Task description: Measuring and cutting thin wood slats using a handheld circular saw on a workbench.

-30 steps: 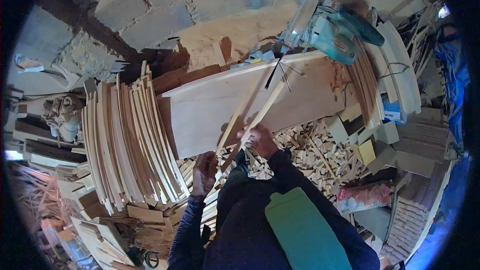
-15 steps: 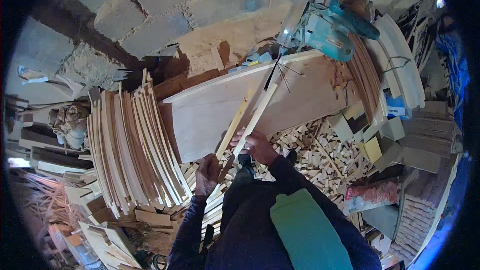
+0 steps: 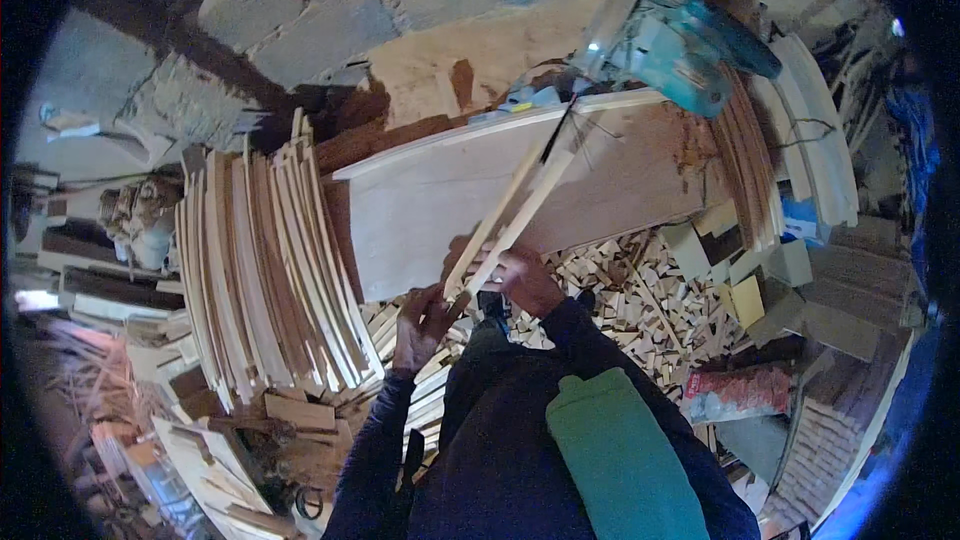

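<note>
Two long pale wooden strips lie side by side over the work board [image 3: 410,230], slanting away from me toward the saw. My left hand [image 3: 422,325] is closed round the near end of the left strip [image 3: 492,227]. The right strip [image 3: 537,198] is gripped by my right hand [image 3: 530,280], its fingers round the lower part. The far ends of both strips reach a dark slot in the board, below a teal power saw [image 3: 690,55]. Thin dark bristle-like lines show beside that slot.
A tall stack of wooden strips [image 3: 270,270] stands at the left. Many small offcuts [image 3: 640,305] cover the floor in front of me. Brown strips [image 3: 750,160] and curved pale boards [image 3: 810,130] lean at the right, near a red-and-white bag [image 3: 738,390]. A block wall [image 3: 440,0] rises behind.
Both strips have moved forward toward the saw and now lie closer together at their near ends. My left hand has moved up and nearer to my right hand. The whole view has shifted slightly.
</note>
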Available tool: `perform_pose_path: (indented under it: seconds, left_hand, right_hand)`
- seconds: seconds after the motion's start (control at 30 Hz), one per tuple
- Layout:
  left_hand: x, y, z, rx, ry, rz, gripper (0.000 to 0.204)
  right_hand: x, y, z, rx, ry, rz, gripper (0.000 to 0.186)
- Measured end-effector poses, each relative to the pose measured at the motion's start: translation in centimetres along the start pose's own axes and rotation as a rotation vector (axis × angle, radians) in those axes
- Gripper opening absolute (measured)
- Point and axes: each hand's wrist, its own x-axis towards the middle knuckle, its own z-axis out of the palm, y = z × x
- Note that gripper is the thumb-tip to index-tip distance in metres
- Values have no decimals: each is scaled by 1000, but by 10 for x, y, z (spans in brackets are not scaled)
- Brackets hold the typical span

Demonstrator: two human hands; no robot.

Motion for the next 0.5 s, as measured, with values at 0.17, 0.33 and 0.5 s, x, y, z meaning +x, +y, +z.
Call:
perform_pose_path:
  seconds: [0.17, 0.33, 0.5]
  left_hand:
    - [27, 2, -34, -788, 0, -411, 33]
    - [72, 33, -76, -1208, 117, -204, 32]
    - [93, 55, -78, -1177, 164, -211, 36]
  right_hand:
    - [10, 20, -16, 214, 77, 77, 31]
    - [-1, 16, 5, 269, 118, 23, 29]
    - [-11, -3, 23, 213, 96, -2, 30]
